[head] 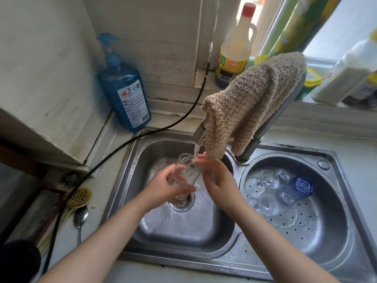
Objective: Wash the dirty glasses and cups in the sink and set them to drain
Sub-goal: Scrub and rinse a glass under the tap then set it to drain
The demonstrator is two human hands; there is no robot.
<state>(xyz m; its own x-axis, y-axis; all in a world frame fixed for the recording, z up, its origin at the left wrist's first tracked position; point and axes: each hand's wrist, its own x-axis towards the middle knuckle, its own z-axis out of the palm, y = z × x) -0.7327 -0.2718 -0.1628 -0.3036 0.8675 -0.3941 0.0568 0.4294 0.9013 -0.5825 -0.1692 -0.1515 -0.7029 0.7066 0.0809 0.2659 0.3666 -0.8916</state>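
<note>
Carefully, we gripped the tall glass (184, 176) in our left hand (167, 185), tilting its mouth under the faucet (201, 132) stream while right hand (218, 176) fingers rubbed its rim.

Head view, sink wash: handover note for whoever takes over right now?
Left hand grips the clear glass, tilted under the running tap over the left basin.
Right hand is at the glass rim, fingers in the stream; whether they pinch the rim is unclear.
Done: several clear glasses and a blue cup sit in the right basin's perforated drainer.
Left: finish rinsing this glass and set it in the drainer. No other glass shows in the left basin.
</note>
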